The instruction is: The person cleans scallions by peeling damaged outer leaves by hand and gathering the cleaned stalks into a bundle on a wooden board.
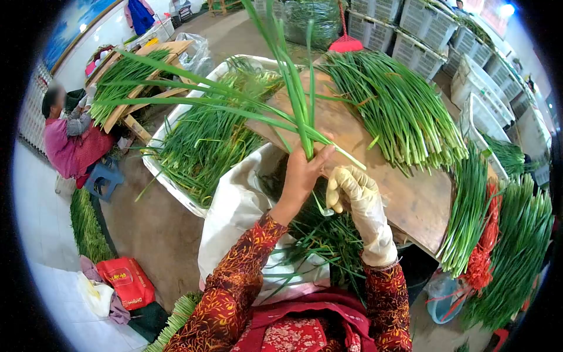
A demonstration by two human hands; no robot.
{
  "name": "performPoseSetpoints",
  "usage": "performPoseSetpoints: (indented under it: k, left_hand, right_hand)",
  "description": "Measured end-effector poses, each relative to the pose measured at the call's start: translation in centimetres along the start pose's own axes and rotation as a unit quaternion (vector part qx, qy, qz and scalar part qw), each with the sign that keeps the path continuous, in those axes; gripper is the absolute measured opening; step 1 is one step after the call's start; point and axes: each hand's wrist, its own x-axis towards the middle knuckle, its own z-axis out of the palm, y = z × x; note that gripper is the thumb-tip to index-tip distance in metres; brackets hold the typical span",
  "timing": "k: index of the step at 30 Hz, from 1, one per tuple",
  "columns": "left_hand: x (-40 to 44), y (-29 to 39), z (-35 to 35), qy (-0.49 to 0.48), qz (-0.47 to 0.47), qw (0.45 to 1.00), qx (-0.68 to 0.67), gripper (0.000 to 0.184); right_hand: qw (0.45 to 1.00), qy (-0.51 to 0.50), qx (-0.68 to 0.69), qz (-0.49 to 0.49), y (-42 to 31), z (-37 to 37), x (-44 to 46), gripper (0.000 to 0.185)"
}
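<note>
My left hand (301, 173), bare, is closed round the lower stalks of a few garlic chives (300, 111); their long green leaves fan upward and to the left, and pale stem ends stick out to the right. Just beside it is my right hand (355, 193) in a cream rubber glove, its fingers curled into a pinch. A thin chive leaf with a whitish end (324, 209) hangs at the gloved fingertips. On the brown board (404, 196) in front of me lies a thick pile of chives (399, 108). Loose leaves (328, 234) heap below my hands.
A white crate (176, 193) full of chives stands left of the board. Tied bundles (510, 252) and red twine (485, 246) are at the right. A person (73, 141) sits at another board on the left. Stacked crates (422, 29) and a red dustpan (346, 44) stand behind.
</note>
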Motion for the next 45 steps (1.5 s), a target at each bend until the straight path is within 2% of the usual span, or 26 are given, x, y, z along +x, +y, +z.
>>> performPoseSetpoints:
  k: [3, 5, 6, 9, 10, 11, 12, 13, 14, 15, 16, 18, 19, 21, 22, 25, 27, 28, 29, 31, 32, 35, 37, 41, 43, 45]
  left_hand:
    - [-0.5, -0.6, 0.4, -0.049, 0.041, 0.998, -0.012, 0.016]
    - [-0.9, -0.5, -0.1, -0.104, -0.078, 0.988, -0.089, 0.015]
    - [-0.6, -1.0, -1.2, -0.105, -0.064, 0.991, 0.043, 0.014]
    - [0.5, -1.2, -3.4, -0.014, -0.068, 0.997, 0.041, 0.017]
    - [1.2, -1.5, -4.8, 0.016, -0.087, 0.992, 0.087, 0.018]
    - [1.8, -1.0, -5.3, 0.054, -0.082, 0.991, 0.089, 0.020]
    - [2.6, -1.0, -5.9, 0.070, -0.062, 0.995, 0.039, 0.022]
    - [3.1, -1.2, -6.1, 0.086, -0.039, 0.995, -0.013, 0.024]
    - [3.1, -0.9, -5.3, 0.085, -0.038, 0.995, -0.021, 0.024]
    - [2.8, -0.1, -4.2, 0.086, -0.075, 0.985, -0.129, 0.024]
    - [2.7, 0.2, -3.4, 0.085, -0.110, 0.962, -0.234, 0.023]
    - [2.1, -1.3, -2.4, 0.040, -0.163, 0.943, -0.286, 0.024]
    - [1.8, -1.6, -1.6, 0.030, -0.201, 0.934, -0.294, 0.024]
    - [1.2, -3.3, -0.1, -0.003, -0.229, 0.911, -0.344, 0.019]
    - [1.0, -3.8, 0.5, -0.011, -0.233, 0.912, -0.337, 0.017]
    - [0.2, -3.8, 2.0, -0.028, -0.247, 0.914, -0.320, 0.017]
    - [0.0, -3.7, 2.4, -0.065, -0.258, 0.911, -0.314, 0.018]
    - [0.0, -4.1, 2.4, -0.081, -0.265, 0.905, -0.324, 0.018]
    - [-0.1, -3.7, 2.8, -0.080, -0.251, 0.914, -0.309, 0.025]
    - [-0.1, -3.8, 3.2, -0.090, -0.255, 0.917, -0.292, 0.027]
    - [0.0, -3.9, 3.5, -0.085, -0.260, 0.917, -0.289, 0.027]
    - [0.0, -4.0, 3.4, -0.094, -0.289, 0.918, -0.255, 0.030]
    - [-0.1, -4.0, 3.2, -0.171, -0.287, 0.908, -0.251, 0.034]
    - [0.0, -4.8, 2.6, -0.176, -0.253, 0.920, -0.243, 0.033]
    - [-0.2, -4.3, 2.1, -0.152, -0.256, 0.926, -0.232, 0.032]
    - [-0.2, -3.1, 1.6, -0.132, -0.258, 0.931, -0.222, 0.030]
  right_hand:
    - [0.999, -0.015, 0.031, -0.017, -0.9, 0.1, -0.9, 0.027]
    - [0.993, -0.057, 0.064, -0.082, -2.6, -0.3, -3.0, 0.029]
    - [0.980, -0.092, 0.139, -0.111, -2.8, -0.7, -4.2, 0.029]
    - [0.898, -0.212, 0.323, -0.210, -1.1, -2.7, -8.1, 0.027]
    - [0.936, -0.229, 0.241, -0.113, 0.8, -4.8, -10.0, 0.025]
    - [0.961, -0.234, 0.093, 0.114, 0.3, -4.7, -9.4, 0.026]
    - [0.904, -0.265, -0.050, 0.332, -0.2, -4.7, -8.9, 0.027]
    - [0.889, -0.200, -0.262, 0.316, 1.0, -2.7, -8.5, 0.025]
    - [0.777, -0.184, -0.544, 0.259, 2.6, -3.4, -8.4, 0.025]
    - [0.592, -0.151, -0.771, 0.181, 3.4, -3.8, -8.2, 0.024]
    - [0.771, -0.054, -0.633, 0.047, 2.7, -4.8, -7.8, 0.024]
    - [0.813, 0.124, -0.557, -0.120, -2.6, -5.4, -5.6, 0.026]
    - [0.715, 0.205, -0.651, -0.150, -5.5, -5.3, -4.1, 0.027]
    - [0.597, 0.275, -0.744, -0.122, -7.0, -7.1, -1.0, 0.023]
    - [0.594, 0.275, -0.745, -0.126, -6.6, -8.9, -0.1, 0.023]
    - [0.509, 0.219, -0.826, -0.099, -5.4, -12.0, 1.6, 0.025]
    - [0.597, 0.251, -0.761, 0.032, -5.7, -10.3, 1.7, 0.029]
    - [0.646, 0.259, -0.718, 0.017, -5.7, -8.9, 0.8, 0.027]
    - [0.649, 0.253, -0.718, 0.020, -4.5, -8.6, 0.2, 0.027]
    - [0.756, 0.203, -0.614, -0.101, -1.9, -8.2, -0.9, 0.016]
    - [0.788, 0.208, -0.576, -0.065, -1.4, -6.7, -1.4, 0.014]
    - [0.845, 0.191, -0.499, -0.035, 0.8, -5.6, -1.7, 0.016]
    - [0.817, 0.185, -0.543, -0.051, 2.0, -5.6, -1.8, 0.018]
    - [0.814, 0.164, -0.556, -0.040, 2.5, -5.7, -2.1, 0.019]
    - [0.895, 0.145, -0.421, 0.028, 1.5, -5.6, -2.1, 0.025]
    - [0.912, 0.134, -0.384, 0.053, 0.9, -5.7, -2.1, 0.030]
